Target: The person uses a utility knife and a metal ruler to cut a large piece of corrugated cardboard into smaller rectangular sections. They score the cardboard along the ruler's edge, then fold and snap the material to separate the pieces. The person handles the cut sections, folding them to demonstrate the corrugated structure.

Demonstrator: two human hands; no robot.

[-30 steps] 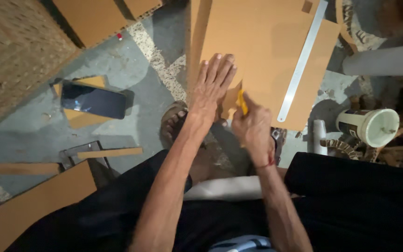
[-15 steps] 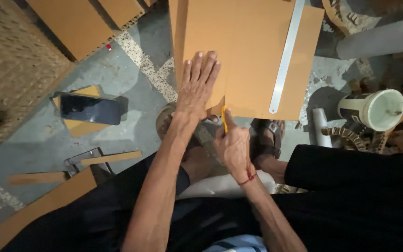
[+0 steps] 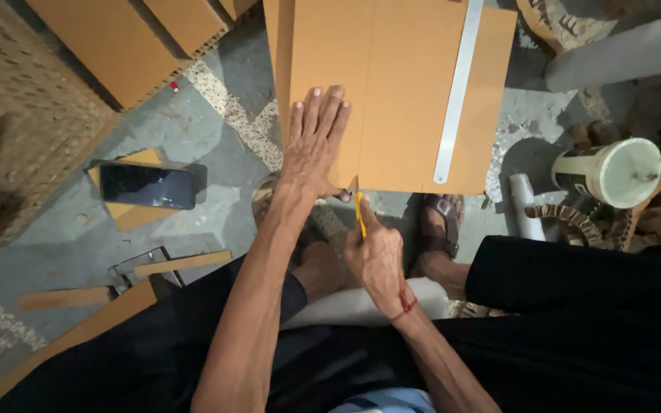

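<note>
Left hand spread flat on the cardboard sheet on the floor; right hand pinches a yellow cutter at the sheet's near edge, cut apparently nearly complete.

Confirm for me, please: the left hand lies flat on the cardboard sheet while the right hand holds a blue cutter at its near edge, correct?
Not quite: in the head view the cutter in the right hand is yellow, not blue. The left hand does lie flat on the cardboard sheet.

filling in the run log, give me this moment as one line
left hand: flat on brown board | right hand: holds yellow cutter at board's near edge | metal ruler: lying on board | phone: on floor
</note>
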